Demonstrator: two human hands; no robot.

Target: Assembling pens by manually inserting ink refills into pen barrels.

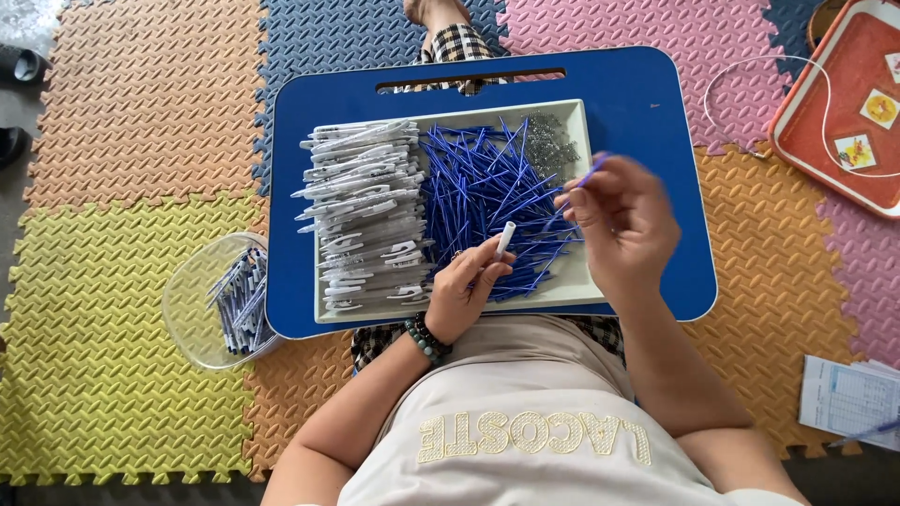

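A: Nearest, the left hand (464, 286) grips a white pen barrel (504, 239), open end up, above the grey tray (572, 286).

B: And the right hand (623, 225)?

A: Pinching a blue refill (591, 173), blurred, probably lining it up with the barrel; beyond lie the refill heap (492, 192) and stacked barrels (366, 215)

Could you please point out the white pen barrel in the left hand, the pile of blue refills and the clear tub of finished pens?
White pen barrel (504, 239), head view, on its upper end.
Blue refills (478, 183), head view, middle of the pile.
Clear tub (187, 309), head view, on its bare left wall.
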